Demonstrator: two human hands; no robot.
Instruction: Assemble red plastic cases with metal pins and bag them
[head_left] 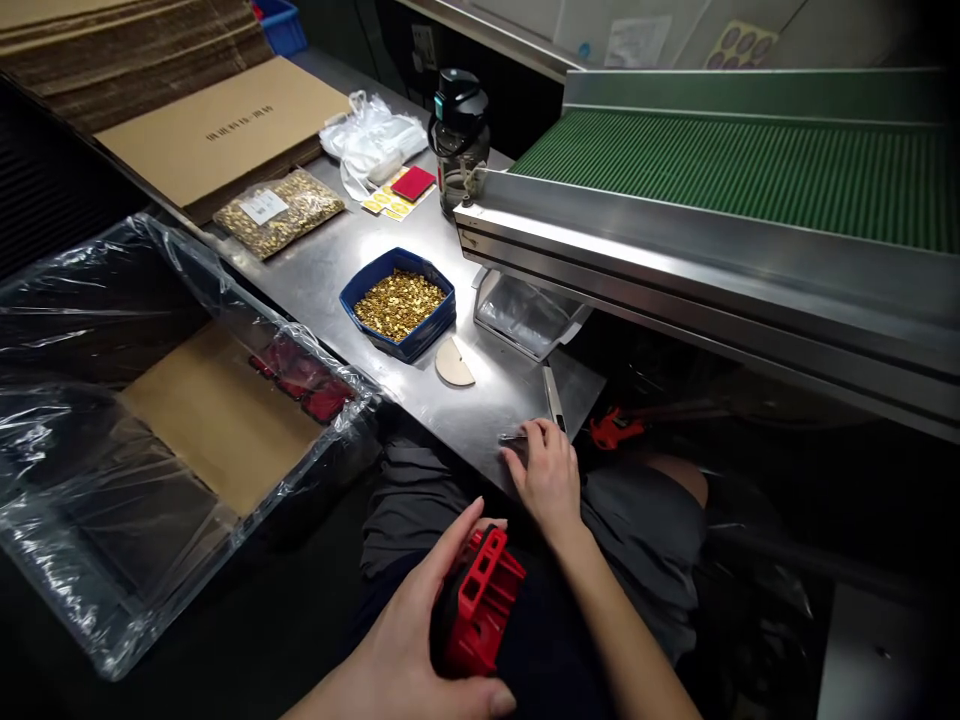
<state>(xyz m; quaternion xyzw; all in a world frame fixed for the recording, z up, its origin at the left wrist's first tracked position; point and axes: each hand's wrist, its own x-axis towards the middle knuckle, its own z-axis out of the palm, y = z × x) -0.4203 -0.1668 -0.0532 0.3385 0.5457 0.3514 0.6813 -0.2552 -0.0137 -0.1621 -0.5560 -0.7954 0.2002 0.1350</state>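
Observation:
My left hand point(409, 620) is wrapped round a red and black moulded plastic part point(484, 600), held above my lap with its red ribbed side facing right. My right hand point(550, 475) rests at the near edge of the metal table, fingers curled and thumb drawn in. A small dark, shiny piece point(514, 443) shows at those fingertips; its kind is unclear. Just beyond that hand lies a slim white-handled tool point(553, 395), perhaps a knife. A blue bin point(429, 345) of small brass-coloured pieces point(397, 304) stands farther off, with a pale half-round disc point(454, 362) beside it.
To the left is a plastic-lined crate point(262, 520) with cardboard and several red parts point(300, 378). A green ribbed conveyor point(720, 170) overhangs the table's right side above a grey bin point(529, 312). Behind are a bottle point(459, 140), a bag of brass pieces point(281, 212) and cardboard point(225, 125).

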